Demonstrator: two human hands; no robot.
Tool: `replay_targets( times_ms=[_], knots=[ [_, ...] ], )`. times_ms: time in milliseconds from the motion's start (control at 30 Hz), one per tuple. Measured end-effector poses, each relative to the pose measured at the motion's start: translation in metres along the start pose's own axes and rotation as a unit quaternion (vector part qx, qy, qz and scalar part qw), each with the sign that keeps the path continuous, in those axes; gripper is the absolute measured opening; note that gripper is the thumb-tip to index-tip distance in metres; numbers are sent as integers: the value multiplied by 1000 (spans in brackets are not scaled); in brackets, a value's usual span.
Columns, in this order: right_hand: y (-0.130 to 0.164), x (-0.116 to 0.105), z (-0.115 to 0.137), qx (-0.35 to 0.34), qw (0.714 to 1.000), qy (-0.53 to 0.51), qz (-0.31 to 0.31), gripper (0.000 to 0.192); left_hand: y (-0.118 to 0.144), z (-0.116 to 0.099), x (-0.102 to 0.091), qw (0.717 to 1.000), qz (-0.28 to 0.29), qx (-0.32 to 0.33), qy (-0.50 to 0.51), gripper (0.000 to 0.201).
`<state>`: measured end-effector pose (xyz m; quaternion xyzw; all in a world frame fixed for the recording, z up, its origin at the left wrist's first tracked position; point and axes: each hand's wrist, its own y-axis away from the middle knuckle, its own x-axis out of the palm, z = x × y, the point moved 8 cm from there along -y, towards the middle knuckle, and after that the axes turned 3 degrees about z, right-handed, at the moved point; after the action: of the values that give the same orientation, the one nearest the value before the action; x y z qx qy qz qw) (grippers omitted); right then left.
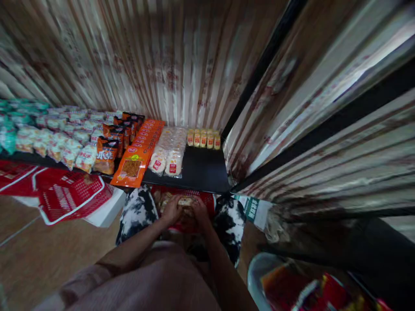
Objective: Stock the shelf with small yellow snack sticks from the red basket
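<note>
Between my knees sits a red bag (209, 203) with small pale snack packets in it. Both hands are low over its opening, just in front of the black shelf's edge. My left hand (171, 210) has its fingers closed on the left side of a pale wrapped snack packet (185, 201). The other side of that packet is gripped by my right hand (200, 210). The print on it is too dim to read. On the shelf above stand a row of small yellow packets (203, 139) and two rows of clear-wrapped white snack packets (173, 155).
The black shelf (207, 168) also carries a long orange packet (138, 155), orange-black bags (106, 155), white bags (68, 149) and green bags (8, 134). A red printed bag (69, 194) hangs over a white box (108, 211). A tub (256, 276) stands at lower right.
</note>
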<state>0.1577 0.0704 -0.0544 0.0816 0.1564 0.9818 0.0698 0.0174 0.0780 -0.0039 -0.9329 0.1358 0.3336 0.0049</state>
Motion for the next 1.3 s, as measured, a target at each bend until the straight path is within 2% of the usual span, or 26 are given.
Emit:
replay_targets(
  times_ms=[300, 667, 1067, 1300],
  knots=[
    [12, -5, 8, 51, 998, -34, -34, 55, -2, -9, -5, 999, -35, 17, 24, 48],
    [22, -6, 24, 35, 998, -41, -39, 54, -3, -17, -11, 997, -41, 29, 55, 49],
    [17, -9, 33, 9, 997, -63, -36, 53, 0, -24, -16, 997, -47, 36, 58, 45],
    [17, -13, 41, -23, 998, -51, -23, 50, 3, -32, -20, 995, -55, 36, 73, 34]
  ],
)
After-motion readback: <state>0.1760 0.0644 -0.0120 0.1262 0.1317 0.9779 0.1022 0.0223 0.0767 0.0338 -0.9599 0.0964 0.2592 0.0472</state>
